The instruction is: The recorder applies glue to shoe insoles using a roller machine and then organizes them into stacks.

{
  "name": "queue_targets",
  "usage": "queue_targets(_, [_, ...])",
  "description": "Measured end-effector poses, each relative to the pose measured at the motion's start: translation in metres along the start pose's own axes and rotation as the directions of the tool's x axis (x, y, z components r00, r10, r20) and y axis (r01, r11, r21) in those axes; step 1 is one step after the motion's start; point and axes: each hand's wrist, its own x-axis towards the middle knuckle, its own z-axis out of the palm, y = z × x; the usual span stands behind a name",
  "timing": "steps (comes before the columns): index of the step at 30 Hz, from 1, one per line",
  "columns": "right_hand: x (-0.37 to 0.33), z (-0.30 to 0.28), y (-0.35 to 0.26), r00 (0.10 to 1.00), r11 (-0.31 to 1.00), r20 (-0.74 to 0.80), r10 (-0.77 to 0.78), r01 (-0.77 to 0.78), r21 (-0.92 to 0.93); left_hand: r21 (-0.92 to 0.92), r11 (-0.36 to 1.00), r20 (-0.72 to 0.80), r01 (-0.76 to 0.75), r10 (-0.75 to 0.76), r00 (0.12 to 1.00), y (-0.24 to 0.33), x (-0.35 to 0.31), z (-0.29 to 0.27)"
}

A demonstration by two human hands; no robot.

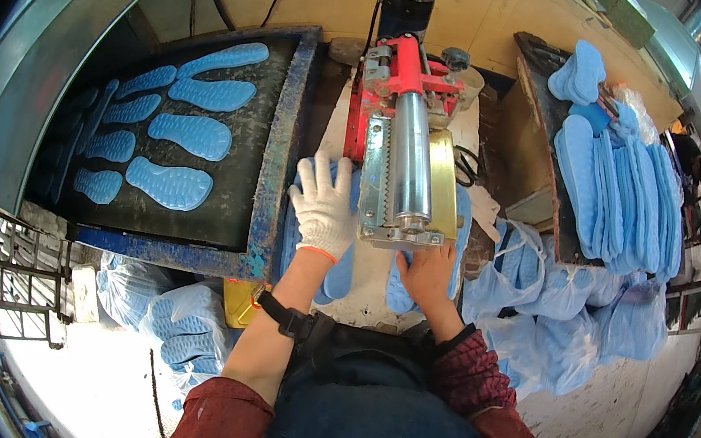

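Over on the left, the biggest thing here: a dark belt bed (260, 112) in a chipped blue frame, with blue soles (190, 137) spread flat and mostly apart, probably so none stick together. Centre now, the pale bench (369, 296), carrying a red-framed machine with a steel roller (410, 161), standing squarely between the hands, presumably for easy reach from both sides. Right, a dark shelf (566, 232) holds stacked soles (620, 200), many set on edge in a tight row, perhaps to save room.

Down to the containers! Clear plastic bags (567, 346) bulge with blue soles under that shelf; more bagged soles (188, 326) sit below the belt. A yellow tin (239, 303) is beside them, contents hidden.

And the hands: the gloved left hand (323, 209) lies palm down on a pile of soles (337, 280) left of the roller, fingers spread apart, seemingly steadying it. The bare right hand (431, 274) is at another pile (398, 295), thumb out, fingertips partly hidden by the machine; whether they clamp, I can't tell. Smallest, beyond: a loose glove (484, 209) and black-handled scissors (467, 165).
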Motion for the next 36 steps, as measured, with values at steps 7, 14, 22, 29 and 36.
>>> queue_targets(7, [0.005, -0.001, 0.0, 0.995, 0.999, 0.091, 0.033, -0.035, 0.02, 0.112, 0.988, 0.076, -0.108, 0.1, 0.992, -0.016, -0.01, 0.039])
queue_targets(14, [0.027, 0.014, 0.021, 1.0, 0.996, 0.006, -0.011, 0.011, 0.088, -0.155, 0.985, -0.084, -0.076, 0.064, 0.994, -0.008, -0.021, 0.021])
queue_targets(22, [0.026, 0.031, 0.042, 0.977, 0.986, -0.196, 0.087, -0.056, 0.16, -0.507, 0.858, -0.112, -0.076, 0.022, 0.993, -0.044, -0.001, -0.08])
queue_targets(29, [0.023, -0.018, 0.061, 0.945, 0.787, 0.021, 0.325, -0.283, 0.549, -0.17, 0.973, -0.016, -0.153, 0.153, 0.988, -0.069, -0.015, -0.059])
queue_targets(36, [-0.177, -0.051, 0.172, 0.461, 0.131, 0.55, 0.697, -0.835, 0.534, -0.088, 0.996, -0.206, 0.001, -0.019, 0.978, -0.086, -0.029, -0.049])
